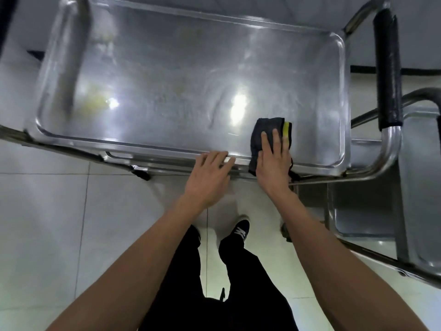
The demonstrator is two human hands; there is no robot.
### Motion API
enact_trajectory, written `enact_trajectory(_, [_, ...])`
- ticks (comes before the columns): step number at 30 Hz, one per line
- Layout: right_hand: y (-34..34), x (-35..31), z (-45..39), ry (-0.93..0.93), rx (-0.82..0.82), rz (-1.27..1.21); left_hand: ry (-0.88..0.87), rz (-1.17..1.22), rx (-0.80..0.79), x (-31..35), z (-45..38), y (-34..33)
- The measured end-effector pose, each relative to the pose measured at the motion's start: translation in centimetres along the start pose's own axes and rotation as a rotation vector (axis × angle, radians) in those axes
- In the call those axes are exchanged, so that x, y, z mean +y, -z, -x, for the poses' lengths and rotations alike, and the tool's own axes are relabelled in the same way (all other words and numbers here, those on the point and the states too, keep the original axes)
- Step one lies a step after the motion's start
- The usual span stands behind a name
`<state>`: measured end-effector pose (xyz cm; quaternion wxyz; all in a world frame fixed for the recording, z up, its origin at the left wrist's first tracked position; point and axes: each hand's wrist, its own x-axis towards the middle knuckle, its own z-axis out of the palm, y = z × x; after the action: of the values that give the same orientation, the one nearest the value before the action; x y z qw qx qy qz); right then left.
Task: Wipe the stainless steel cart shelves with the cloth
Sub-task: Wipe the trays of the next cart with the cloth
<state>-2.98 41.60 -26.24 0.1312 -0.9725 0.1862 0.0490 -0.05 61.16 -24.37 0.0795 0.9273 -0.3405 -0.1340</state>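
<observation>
Scanning from the left, I see the top shelf [167, 80] of the steel cart as a long tray whose long axis runs left to right across my view, with yellowish smears and a dull film near its left end and middle. Almost all of that unwiped-looking steel lies to the left of and beyond the cloth.

My left hand [210, 174] rests on the near rim of the shelf, fingers spread and nearly straight, gripping nothing; I judge it is only steadying the cart.

Just to its right, my right hand [273, 161] lies flat on the dark cloth [265, 130], pressing it down onto the shelf near the near right corner. The fingers are straight, not curled round the fabric. The cloth is folded into a rough oblong with its long axis pointing away from me, across the tray's short way, and a yellow edge [287, 129] showing on its right side. Its near end hangs over the rim.

So the right hand is the one on the job, and the coming stroke, as I judge it, should sweep leftward along the tray's long axis toward those smears.

Farther right stands the black-padded handle [387, 68], and below it a lower shelf [420, 187] shows, apparently not yet reached.
</observation>
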Motion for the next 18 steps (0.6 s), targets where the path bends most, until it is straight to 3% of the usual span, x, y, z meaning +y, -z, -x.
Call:
enact_trajectory(2, [-0.4, -2.5, -0.4, 0.025, -0.034, 0.009, -0.027, 0.01, -0.048, -0.9, 0.6, 0.3])
enact_trajectory(7, [-1.1, -7.9, -2.0, 0.039, -0.081, 0.045, 0.076, 0.071, 0.003, -6.4, 1.4, 2.7])
enact_trajectory(13, [-1.5, -12.8, -4.4, 0.069, -0.175, 0.034, 0.167, 0.045, -0.05, -14.2, 0.7, 5.3])
enact_trajectory(18, [-1.4, -15.1, -6.4, 0.059, -0.163, -0.006, 0.181, 0.03, -0.081, -17.5, -1.9, 7.1])
